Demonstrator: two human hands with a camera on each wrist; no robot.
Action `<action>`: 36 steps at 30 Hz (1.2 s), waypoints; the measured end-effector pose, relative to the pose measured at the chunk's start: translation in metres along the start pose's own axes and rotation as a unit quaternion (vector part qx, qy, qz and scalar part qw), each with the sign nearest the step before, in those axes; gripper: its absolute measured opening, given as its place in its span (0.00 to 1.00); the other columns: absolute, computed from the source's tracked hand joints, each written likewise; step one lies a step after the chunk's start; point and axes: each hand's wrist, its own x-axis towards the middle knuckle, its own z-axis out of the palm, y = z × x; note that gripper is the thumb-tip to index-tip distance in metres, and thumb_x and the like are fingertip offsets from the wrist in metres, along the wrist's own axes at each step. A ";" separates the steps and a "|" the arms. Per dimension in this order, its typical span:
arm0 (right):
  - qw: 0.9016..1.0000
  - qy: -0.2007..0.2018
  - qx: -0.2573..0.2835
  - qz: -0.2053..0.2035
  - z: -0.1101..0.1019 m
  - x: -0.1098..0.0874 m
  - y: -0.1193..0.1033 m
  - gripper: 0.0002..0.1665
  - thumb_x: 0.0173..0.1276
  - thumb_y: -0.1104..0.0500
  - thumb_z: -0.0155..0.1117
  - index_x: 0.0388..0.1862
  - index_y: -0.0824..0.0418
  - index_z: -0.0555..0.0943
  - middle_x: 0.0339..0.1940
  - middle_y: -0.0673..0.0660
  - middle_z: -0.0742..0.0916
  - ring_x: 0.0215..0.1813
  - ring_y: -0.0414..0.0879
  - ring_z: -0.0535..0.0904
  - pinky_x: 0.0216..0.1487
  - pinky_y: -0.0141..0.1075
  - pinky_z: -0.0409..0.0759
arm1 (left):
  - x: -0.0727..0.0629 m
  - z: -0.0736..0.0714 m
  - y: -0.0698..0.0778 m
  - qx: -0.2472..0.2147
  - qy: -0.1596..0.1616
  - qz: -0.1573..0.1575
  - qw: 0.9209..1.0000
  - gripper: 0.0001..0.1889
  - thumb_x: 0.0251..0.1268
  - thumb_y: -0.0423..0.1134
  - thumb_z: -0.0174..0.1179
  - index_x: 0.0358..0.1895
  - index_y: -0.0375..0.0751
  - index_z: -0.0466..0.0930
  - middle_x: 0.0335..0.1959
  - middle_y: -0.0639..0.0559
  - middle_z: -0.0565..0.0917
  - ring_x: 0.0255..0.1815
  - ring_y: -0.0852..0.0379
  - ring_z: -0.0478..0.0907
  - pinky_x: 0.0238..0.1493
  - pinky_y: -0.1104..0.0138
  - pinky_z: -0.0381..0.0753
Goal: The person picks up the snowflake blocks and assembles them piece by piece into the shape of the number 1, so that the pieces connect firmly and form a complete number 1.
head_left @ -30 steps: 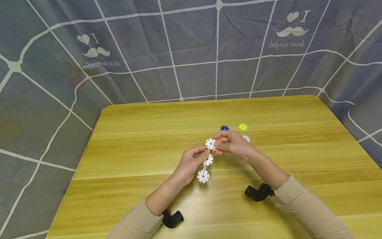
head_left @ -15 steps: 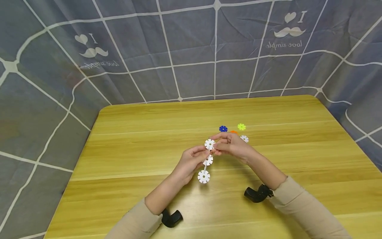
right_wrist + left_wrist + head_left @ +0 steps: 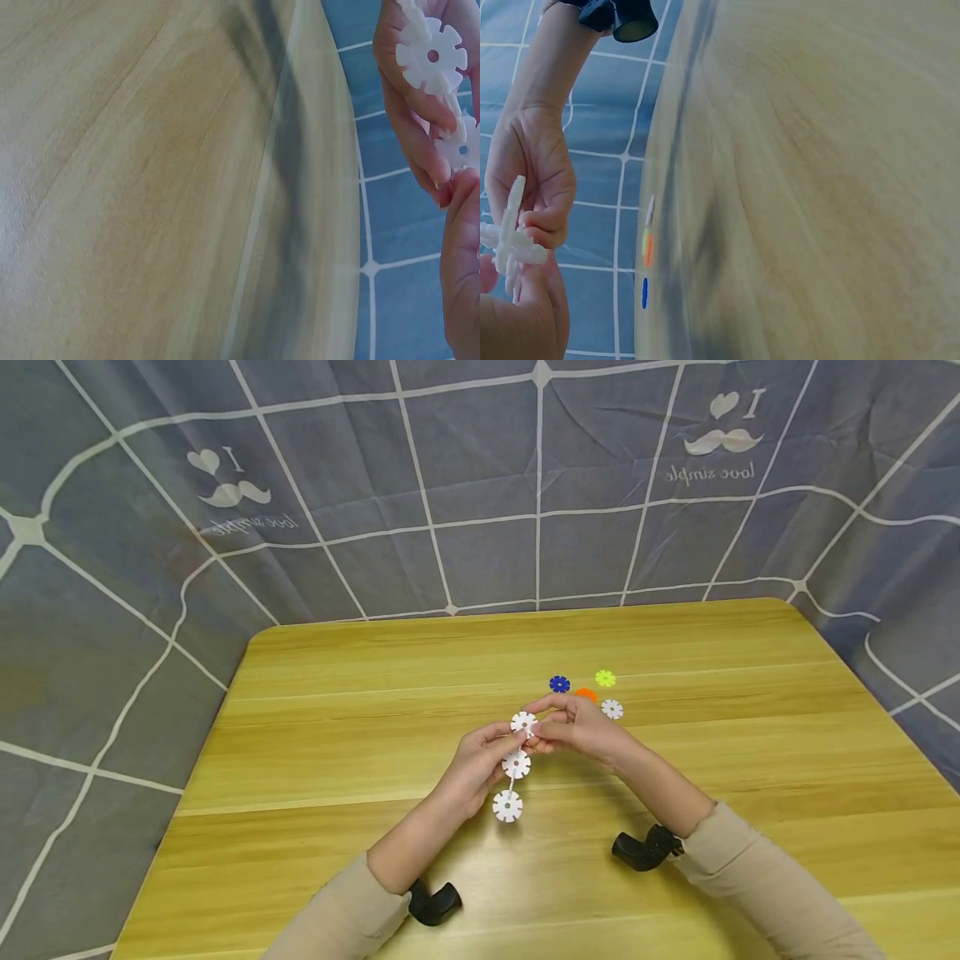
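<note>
The white disc chain [image 3: 521,769] is suspended between the two hands, above the wooden table [image 3: 337,727]. Its uppermost disc [image 3: 518,722] sits at the fingertips of both hands. The left hand [image 3: 476,768] grasps the chain from the left, thumb against the lower edge of that disc. The right hand [image 3: 588,735] pinches the same disc at its right edge, between thumb and fingers. The middle disc is just below the left thumb; the lowest disc [image 3: 507,815] is below the fingers. Beyond the right hand, four loose discs lie on the table: blue [image 3: 559,688], orange [image 3: 586,695], yellow-green [image 3: 605,682] and white [image 3: 612,714].
</note>
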 end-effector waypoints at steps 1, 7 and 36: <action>1.000 0.000 0.001 0.000 0.000 0.000 0.000 0.23 0.65 0.74 0.51 0.58 0.80 0.64 0.27 0.54 0.85 0.30 0.41 0.82 0.38 0.31 0.82 | 0.000 0.000 0.000 0.002 0.002 0.000 1.000 0.13 0.64 0.30 0.56 0.48 0.23 0.73 0.31 0.53 0.82 0.31 0.63 0.79 0.31 0.78 0.77; 1.000 -0.007 0.007 0.003 0.001 0.000 0.002 0.23 0.65 0.74 0.51 0.59 0.81 0.64 0.28 0.55 0.86 0.31 0.43 0.83 0.37 0.30 0.82 | 0.002 0.000 0.000 0.007 0.009 -0.008 1.000 0.12 0.66 0.32 0.54 0.46 0.24 0.74 0.29 0.52 0.81 0.29 0.63 0.79 0.30 0.78 0.78; 0.999 0.014 0.016 0.034 -0.012 0.003 0.000 0.26 0.66 0.71 0.55 0.62 0.78 0.64 0.33 0.56 0.86 0.31 0.40 0.81 0.41 0.31 0.81 | 0.006 -0.004 0.001 0.006 0.019 -0.017 1.000 0.11 0.70 0.33 0.49 0.47 0.28 0.73 0.32 0.49 0.81 0.30 0.62 0.81 0.30 0.75 0.81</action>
